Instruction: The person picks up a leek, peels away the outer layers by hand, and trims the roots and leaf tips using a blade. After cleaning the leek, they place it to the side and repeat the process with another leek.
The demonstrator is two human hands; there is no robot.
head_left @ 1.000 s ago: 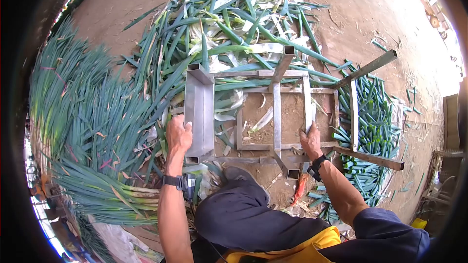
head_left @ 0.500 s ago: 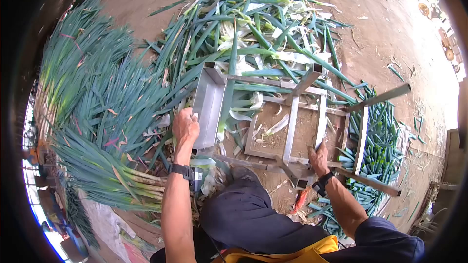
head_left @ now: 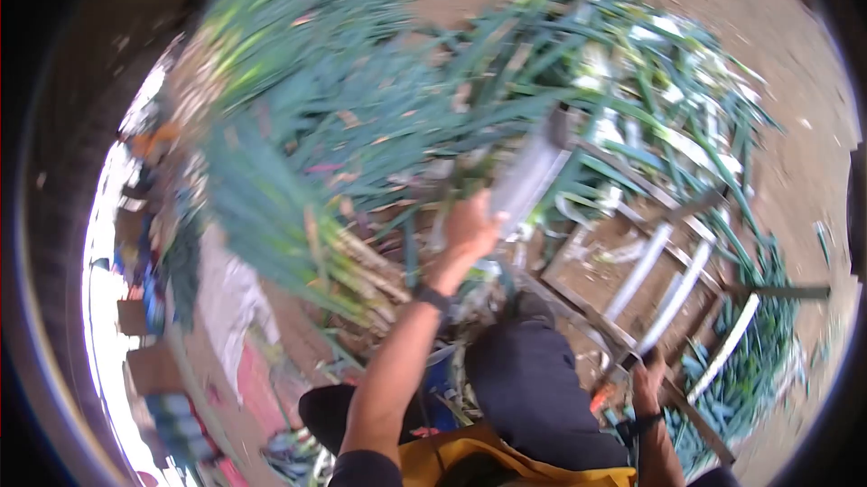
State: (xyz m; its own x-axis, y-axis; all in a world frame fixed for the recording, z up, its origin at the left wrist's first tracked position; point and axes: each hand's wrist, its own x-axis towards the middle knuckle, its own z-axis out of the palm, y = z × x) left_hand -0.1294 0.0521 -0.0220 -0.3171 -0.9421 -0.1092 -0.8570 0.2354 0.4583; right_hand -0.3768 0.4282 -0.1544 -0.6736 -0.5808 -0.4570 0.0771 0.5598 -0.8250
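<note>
A metal frame point(head_left: 675, 297) of square tubes and flat bars lies in front of my knee, with a shiny metal trough point(head_left: 535, 176) on its left end. My left hand point(head_left: 471, 227) is closed on the trough's near edge, smeared a little by motion. My right hand point(head_left: 647, 380) is wrapped round the frame's near right part, its fingers partly hidden. Left of my left hand lies a bundle of long green onions point(head_left: 280, 216) with pale stems pointing toward me. Cut green leaves point(head_left: 578, 45) are heaped behind the frame.
More green onions point(head_left: 298, 27) are piled at the far left. Cut green pieces point(head_left: 759, 361) lie beyond the frame's right end. A white sheet point(head_left: 233, 306) spreads at the lower left. An orange-red object point(head_left: 603, 395) is near my right hand. The ground point(head_left: 804, 189) is bare earth.
The view has swung left and tilted, so the frame and piles appear farther right and turned clockwise. Both hands stay at the frame; the picture is now blurred.
</note>
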